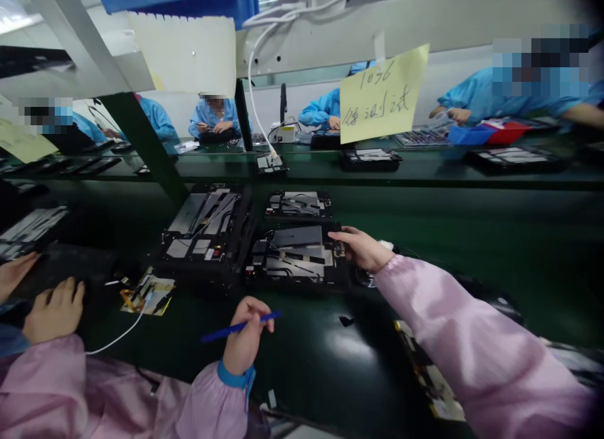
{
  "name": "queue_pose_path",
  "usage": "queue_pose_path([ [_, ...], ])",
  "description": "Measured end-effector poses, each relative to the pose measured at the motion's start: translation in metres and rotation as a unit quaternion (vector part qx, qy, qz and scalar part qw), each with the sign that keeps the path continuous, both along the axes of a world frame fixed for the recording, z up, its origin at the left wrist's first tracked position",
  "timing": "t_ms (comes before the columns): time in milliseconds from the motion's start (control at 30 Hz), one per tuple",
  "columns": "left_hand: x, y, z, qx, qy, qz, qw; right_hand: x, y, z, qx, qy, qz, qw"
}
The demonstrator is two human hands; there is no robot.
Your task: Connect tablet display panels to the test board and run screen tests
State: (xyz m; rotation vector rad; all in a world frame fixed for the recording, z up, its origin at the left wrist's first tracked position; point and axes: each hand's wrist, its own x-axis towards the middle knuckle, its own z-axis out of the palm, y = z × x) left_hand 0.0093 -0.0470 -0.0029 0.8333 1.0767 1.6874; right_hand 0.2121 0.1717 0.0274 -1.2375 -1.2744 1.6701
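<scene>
Two hands: the left hand [245, 341], low middle, has its grip closed on a blue pen [219, 333]. The right hand [363, 249] touches the open black gadget [297, 238], mid-frame; its squeeze I can't tell. A bump could snag its thin wires [304, 270].

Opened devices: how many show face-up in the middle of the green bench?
3: the left device, the front device at the right hand, and the back device beyond it. Others may be hidden beneath them.
</scene>
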Motion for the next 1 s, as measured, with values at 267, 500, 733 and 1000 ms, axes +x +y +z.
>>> queue_pose_path([
  [267, -0.021, -0.010, -0.004, 0.035, 0.067, 0.261, 0.962, 0.061, -0.090, 0.003, 0.008, 0.080, -0.028, 0.996],
  [500, -0.030, -0.040, 0.007, -0.205, 0.260, -0.002, 0.944, 0.107, -0.188, -0.045, -0.070, 0.002, -0.002, 0.998],
  [733, -0.017, -0.034, 0.015, -0.232, 0.403, -0.048, 0.884, 0.089, -0.220, -0.071, 0.260, -0.306, -0.055, 0.914],
  [1000, -0.010, -0.033, 0.017, -0.275, 0.483, -0.082, 0.827, 0.068, -0.223, -0.078, 0.372, -0.399, 0.014, 0.838],
])
